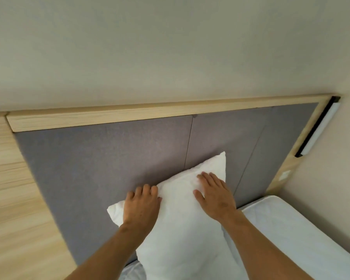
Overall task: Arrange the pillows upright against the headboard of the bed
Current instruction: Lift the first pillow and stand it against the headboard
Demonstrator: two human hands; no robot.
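Note:
A white pillow [182,229] stands upright and leans against the grey padded headboard [101,156], its top corner pointing up. My left hand [141,207] grips the pillow's upper left edge, with the fingers curled over it. My right hand [214,190] lies flat on the pillow's front near the top, fingers spread and pressing the fabric. The pillow's bottom runs out of view at the lower edge.
A light wooden frame [109,116] borders the headboard, with a wood panel [10,188] to the left. A white mattress [287,225] lies at lower right. A wall lamp [319,128] and a switch plate [284,175] sit on the right side of the frame.

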